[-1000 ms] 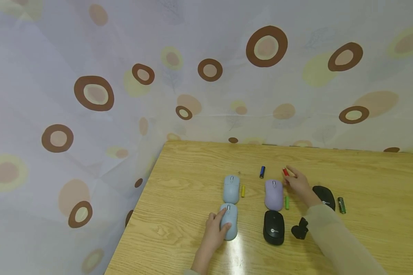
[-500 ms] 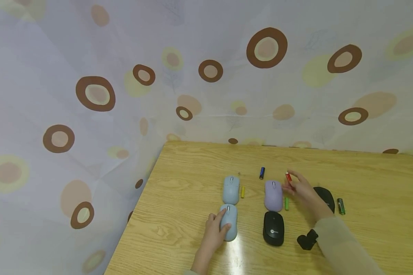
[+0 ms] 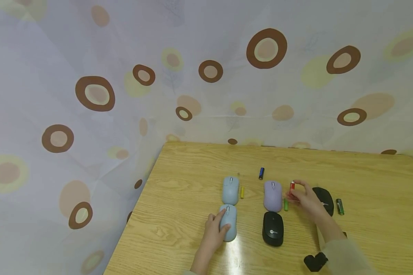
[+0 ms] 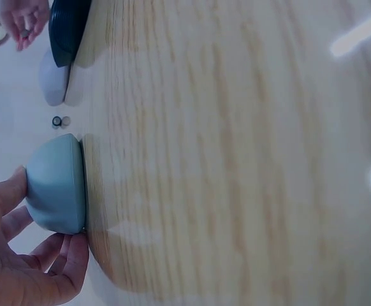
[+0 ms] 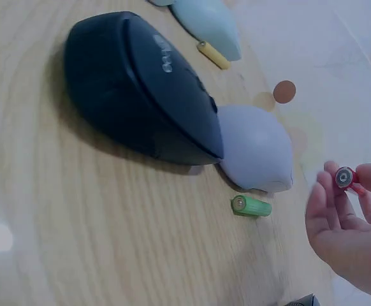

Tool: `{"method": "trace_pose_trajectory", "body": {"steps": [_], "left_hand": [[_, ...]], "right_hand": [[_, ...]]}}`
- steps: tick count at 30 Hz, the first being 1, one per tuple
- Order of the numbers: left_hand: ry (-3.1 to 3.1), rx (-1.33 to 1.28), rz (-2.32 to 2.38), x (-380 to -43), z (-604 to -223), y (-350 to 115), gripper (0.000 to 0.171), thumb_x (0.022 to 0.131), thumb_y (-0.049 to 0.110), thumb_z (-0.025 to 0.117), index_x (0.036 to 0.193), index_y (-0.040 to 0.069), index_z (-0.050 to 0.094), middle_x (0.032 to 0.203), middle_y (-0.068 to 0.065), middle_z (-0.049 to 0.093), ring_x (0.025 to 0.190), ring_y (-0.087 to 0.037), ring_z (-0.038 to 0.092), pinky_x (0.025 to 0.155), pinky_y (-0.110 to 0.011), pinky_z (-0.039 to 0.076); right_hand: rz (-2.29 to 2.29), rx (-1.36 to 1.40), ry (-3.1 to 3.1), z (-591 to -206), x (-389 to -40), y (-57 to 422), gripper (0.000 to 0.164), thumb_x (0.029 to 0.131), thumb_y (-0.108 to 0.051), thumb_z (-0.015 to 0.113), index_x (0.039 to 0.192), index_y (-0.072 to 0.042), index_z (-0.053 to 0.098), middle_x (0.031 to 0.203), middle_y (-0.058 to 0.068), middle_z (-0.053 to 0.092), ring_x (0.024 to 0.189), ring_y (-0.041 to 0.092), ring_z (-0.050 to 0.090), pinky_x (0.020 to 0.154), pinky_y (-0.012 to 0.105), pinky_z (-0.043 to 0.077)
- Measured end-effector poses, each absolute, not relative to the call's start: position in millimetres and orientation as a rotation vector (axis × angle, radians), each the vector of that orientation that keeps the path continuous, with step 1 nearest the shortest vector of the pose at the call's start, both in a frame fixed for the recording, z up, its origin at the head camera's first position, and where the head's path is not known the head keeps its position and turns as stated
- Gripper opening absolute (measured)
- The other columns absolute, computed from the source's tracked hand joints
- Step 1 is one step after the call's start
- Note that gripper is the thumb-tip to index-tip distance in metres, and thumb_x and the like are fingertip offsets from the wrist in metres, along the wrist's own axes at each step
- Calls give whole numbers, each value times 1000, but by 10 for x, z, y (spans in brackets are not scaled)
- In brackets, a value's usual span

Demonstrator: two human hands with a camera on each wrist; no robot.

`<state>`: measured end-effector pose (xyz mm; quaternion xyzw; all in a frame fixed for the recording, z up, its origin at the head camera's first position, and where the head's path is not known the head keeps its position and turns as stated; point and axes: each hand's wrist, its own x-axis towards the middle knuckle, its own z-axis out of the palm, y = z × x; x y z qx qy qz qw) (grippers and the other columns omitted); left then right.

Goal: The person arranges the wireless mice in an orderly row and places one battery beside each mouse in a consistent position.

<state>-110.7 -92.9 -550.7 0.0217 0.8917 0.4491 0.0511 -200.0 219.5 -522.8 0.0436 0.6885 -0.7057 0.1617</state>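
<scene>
My left hand [image 3: 213, 232] grips the nearer light blue computer mouse [image 3: 231, 228], thumb on one side and fingers on the other. The left wrist view shows that mouse [image 4: 57, 185] resting on the table. Between thumb and fingertips my right hand [image 3: 309, 200] pinches a red battery [image 3: 292, 188], held upright above the table. One end of the battery [image 5: 344, 178] faces the right wrist camera. Just below and left of this hand lies a green battery [image 3: 286, 205], beside a purple mouse [image 3: 273, 196].
A second light blue mouse [image 3: 231, 191] sits behind the gripped one, a yellow battery [image 3: 242, 192] beside it. Farther back lies a dark blue battery [image 3: 261, 173]. One black mouse [image 3: 273, 231] stands in front of the purple one. Another black mouse [image 3: 326, 198] and a dark green battery [image 3: 340, 207] are at right.
My right hand has drawn back toward me with the red battery, which has turned from slanted to upright. The left hand stays on the light blue mouse.
</scene>
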Motion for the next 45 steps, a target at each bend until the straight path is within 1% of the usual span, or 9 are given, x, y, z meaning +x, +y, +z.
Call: {"method": "trace_pose_trajectory", "body": {"steps": [3,7,11,15,21,26,30,33,45], "left_hand": [[2729,81,1368,-1109,-5519,-930,50,86,20,62,131,3,47,89,-6,41,82,-19,39,74,-40,44],[2740,92,1373,-1108,-5525,-928,50,85,21,62,130,3,48,89,-6,41,82,-19,39,74,-41,44],[2737,89,1377,-1111,-5523,-929,51,85,21,62,130,4,48,89,-6,40,82,-19,39,73,-40,43],[2735,88,1378,-1113,-5522,-928,51,85,21,62,131,4,48,90,-6,40,83,-19,38,73,-40,43],[2737,87,1363,-1115,-5533,-932,50,86,21,61,131,4,47,89,-6,40,83,-18,38,74,-40,43],[2745,84,1363,-1112,-5533,-932,50,85,19,62,130,3,48,89,-6,40,82,-18,38,73,-38,43],[2749,88,1364,-1112,-5529,-930,50,85,20,62,130,3,48,89,-7,41,82,-19,38,73,-38,43],[2752,91,1361,-1113,-5527,-929,50,85,21,62,130,3,48,89,-7,41,82,-19,38,72,-38,43],[2749,94,1359,-1100,-5507,-926,50,85,21,61,130,2,48,89,-7,40,82,-18,38,73,-37,42]], "right_hand": [[-1878,100,2233,-5242,-1899,2178,52,96,-15,45,135,5,16,100,18,64,84,7,62,75,24,51],[-1741,113,2465,-5279,-1757,2139,49,94,-14,51,131,5,26,107,29,56,80,8,63,71,25,52],[-1559,147,2657,-5345,-1602,2080,45,90,-10,56,127,2,34,102,23,54,76,7,61,64,21,49],[-1440,188,2795,-5423,-1439,2005,39,86,-6,60,120,1,42,96,19,58,73,7,56,60,17,45],[-1457,183,2834,-5525,-1247,1899,34,82,0,61,113,2,46,90,16,60,70,2,52,60,16,46],[-1467,165,2870,-5602,-1130,1834,32,78,5,63,108,4,49,82,13,60,65,0,50,56,17,46],[-1461,149,2896,-5659,-1070,1801,33,75,9,64,105,5,50,78,11,60,61,-1,49,54,18,45],[-1447,154,2902,-5670,-1044,1784,32,74,9,64,104,5,51,78,11,60,61,0,50,54,19,45],[-1317,135,2910,-5648,-1042,1785,31,74,4,66,102,6,52,75,7,59,61,5,51,54,19,46]]}}
